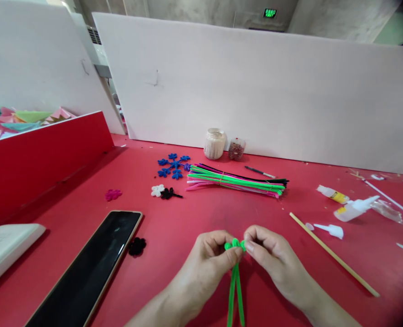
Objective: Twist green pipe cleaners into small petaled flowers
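My left hand (210, 254) and my right hand (272, 254) meet low in the middle of the red table (174, 227). Both pinch the looped top of a bright green pipe cleaner (235, 281), whose two long ends hang down toward me between my wrists. The fingers of each hand are closed on the small green loops. A bundle of green, pink and black pipe cleaners (235, 180) lies further back on the table.
A phone (92, 268) lies at left beside a white box (3, 250). Small pipe-cleaner flowers: blue (173, 165), white (157, 190), black (137, 245), pink (113, 194). Two jars (215, 143) stand by the white board. Glue bottles (353, 210) and a wooden stick (334, 255) lie at right.
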`<state>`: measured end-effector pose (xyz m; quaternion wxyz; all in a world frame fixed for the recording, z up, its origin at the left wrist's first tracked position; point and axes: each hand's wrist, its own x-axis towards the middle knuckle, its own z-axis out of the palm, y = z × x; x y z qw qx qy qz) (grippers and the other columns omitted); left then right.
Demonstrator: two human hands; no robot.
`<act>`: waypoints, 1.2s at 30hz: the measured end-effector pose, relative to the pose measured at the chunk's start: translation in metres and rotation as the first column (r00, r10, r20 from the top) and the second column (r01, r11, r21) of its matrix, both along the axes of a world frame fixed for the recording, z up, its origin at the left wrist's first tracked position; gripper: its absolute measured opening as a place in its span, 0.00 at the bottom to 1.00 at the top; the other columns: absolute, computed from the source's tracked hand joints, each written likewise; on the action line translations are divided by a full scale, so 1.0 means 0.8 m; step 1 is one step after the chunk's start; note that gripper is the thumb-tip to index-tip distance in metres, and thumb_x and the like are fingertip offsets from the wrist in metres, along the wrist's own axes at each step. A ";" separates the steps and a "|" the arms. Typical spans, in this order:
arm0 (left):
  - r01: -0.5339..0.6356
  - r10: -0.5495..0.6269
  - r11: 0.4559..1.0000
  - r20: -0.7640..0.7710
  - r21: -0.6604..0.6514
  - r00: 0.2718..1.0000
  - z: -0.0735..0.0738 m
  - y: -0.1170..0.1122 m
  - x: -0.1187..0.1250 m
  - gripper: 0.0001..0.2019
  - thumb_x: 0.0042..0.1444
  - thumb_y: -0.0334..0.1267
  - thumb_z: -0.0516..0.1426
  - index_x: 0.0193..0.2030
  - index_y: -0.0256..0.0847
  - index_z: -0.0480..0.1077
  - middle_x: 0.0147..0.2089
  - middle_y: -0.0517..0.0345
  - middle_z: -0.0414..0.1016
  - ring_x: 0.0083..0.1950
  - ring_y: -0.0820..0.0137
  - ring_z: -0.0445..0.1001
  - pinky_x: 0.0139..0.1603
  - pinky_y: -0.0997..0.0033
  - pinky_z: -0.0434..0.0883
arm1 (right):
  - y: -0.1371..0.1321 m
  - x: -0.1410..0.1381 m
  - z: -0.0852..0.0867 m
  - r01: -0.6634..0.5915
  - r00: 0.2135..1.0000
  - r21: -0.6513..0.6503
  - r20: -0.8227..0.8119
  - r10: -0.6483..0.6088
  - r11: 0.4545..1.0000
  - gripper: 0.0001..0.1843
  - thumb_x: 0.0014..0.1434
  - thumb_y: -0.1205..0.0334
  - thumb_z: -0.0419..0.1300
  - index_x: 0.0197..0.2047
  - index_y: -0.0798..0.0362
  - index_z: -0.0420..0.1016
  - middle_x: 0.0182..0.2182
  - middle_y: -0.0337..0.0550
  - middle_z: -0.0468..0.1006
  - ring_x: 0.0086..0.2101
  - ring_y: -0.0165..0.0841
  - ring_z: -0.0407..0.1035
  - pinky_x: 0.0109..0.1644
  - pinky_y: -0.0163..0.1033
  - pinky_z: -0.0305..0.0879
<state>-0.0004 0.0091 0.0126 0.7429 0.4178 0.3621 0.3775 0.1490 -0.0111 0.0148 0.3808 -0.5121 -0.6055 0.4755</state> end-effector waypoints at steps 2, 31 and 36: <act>-0.010 0.010 1.000 -0.002 -0.014 1.000 0.000 0.000 0.000 0.07 0.43 0.36 0.61 0.22 0.34 0.70 0.20 0.64 0.61 0.24 0.78 0.54 0.26 0.77 0.53 | -0.001 -0.001 0.000 0.016 1.000 -0.001 -0.008 -0.016 1.000 0.09 0.58 0.60 0.48 0.27 0.53 0.59 0.21 0.32 0.53 0.23 0.27 0.48 0.27 0.33 0.49; -0.201 0.203 0.974 0.007 -0.101 0.979 -0.008 0.005 -0.001 0.08 0.46 0.33 0.58 0.19 0.35 0.69 0.19 0.62 0.66 0.23 0.78 0.60 0.26 0.77 0.57 | -0.005 -0.031 -0.010 0.027 0.929 0.143 0.362 -0.077 0.989 0.10 0.50 0.67 0.53 0.22 0.51 0.56 0.17 0.32 0.60 0.19 0.27 0.57 0.22 0.31 0.54; -0.186 0.192 0.976 0.042 -0.114 0.980 -0.010 0.006 -0.003 0.09 0.46 0.32 0.58 0.18 0.35 0.69 0.17 0.63 0.65 0.22 0.79 0.59 0.25 0.77 0.57 | -0.006 -0.027 -0.007 0.014 0.963 0.076 0.268 -0.034 0.997 0.09 0.51 0.67 0.53 0.22 0.51 0.56 0.18 0.32 0.59 0.20 0.26 0.56 0.22 0.30 0.54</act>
